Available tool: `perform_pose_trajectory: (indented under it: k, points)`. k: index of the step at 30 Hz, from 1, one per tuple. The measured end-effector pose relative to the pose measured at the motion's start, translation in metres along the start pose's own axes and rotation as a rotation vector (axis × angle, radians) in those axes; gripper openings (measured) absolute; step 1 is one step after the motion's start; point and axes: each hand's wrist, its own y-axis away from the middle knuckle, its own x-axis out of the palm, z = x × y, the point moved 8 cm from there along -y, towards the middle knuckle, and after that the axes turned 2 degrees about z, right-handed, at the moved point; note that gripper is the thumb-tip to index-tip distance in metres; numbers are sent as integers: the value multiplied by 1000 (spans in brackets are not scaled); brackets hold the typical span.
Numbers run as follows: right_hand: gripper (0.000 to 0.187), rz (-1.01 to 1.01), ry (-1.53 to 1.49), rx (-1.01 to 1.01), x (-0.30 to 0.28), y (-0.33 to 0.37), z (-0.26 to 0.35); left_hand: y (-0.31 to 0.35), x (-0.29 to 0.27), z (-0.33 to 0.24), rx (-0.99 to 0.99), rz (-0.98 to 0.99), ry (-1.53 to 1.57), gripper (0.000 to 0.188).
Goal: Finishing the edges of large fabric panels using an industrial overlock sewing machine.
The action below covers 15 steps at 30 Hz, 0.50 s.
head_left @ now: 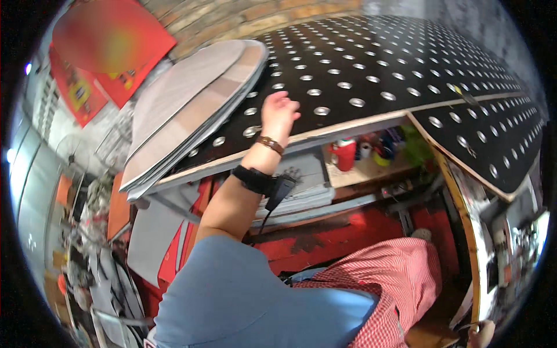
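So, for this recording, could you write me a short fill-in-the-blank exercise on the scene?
The left hand appears over a tabletop whose main colour is ____.
The stacked sheets lie to the ____ of that hand in the picture.
The cup on the wooden shelf below the tabletop is coloured ____.
The sleeve on the person's left arm is ____.

Missing words: black; left; red; blue.

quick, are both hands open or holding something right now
Left hand: loosely open, nothing visible in it.
Right hand: at the picture's edge, cannot tell.
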Motion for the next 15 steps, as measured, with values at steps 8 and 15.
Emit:
perform_pose_trajectory:
  k: [8, 15]
  points:
    - [36, -428, -164, -328, -17, -112, 102, -27, -425, -57, 97, -1030, 37, 22]
    - [39, -667, 92, -510, -8, -115, 48, -45, -555, -52, 5, -1168, 473, 43]
